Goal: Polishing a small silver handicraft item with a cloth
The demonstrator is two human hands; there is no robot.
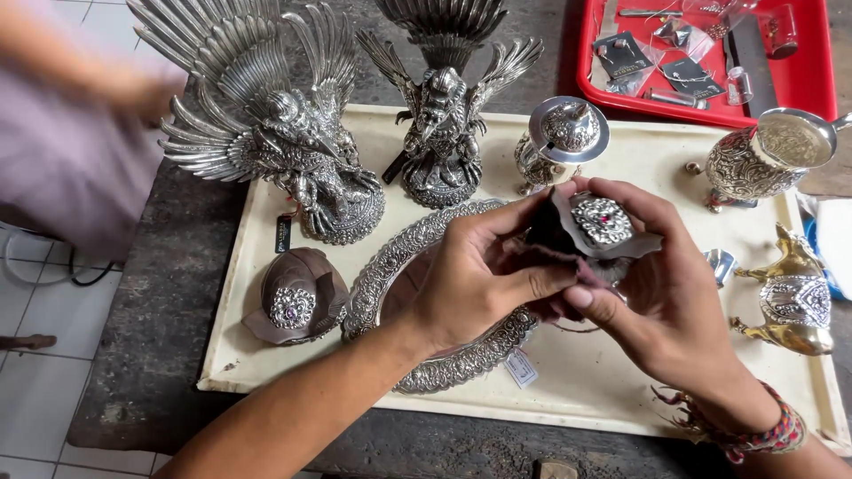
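Both hands hold a dark brown shell-shaped box with a silver filigree medallion and a small red stone (593, 227) up over the cream tray (612, 390).

The left hand (470, 275) is closed on the box's near edge, thumb laid along it; the right hand (661, 297) cups it from below and from 3 o'clock, fingers curled over the top rim. A steady job of it likely means bearing on the dark body and sparing the filigree. Beneath, at 7 o'clock, lies an oval embossed silver platter (461, 359) with a small white paper tag (522, 369) at its edge. At 9 o'clock sits a matching brown box (297, 297); beyond it, a black hang tag (283, 233) dangles from the winged silver bird statue (284, 133). At 1 o'clock, a red plastic tray (816, 80) holds small clear packets on dark cards (621, 55).
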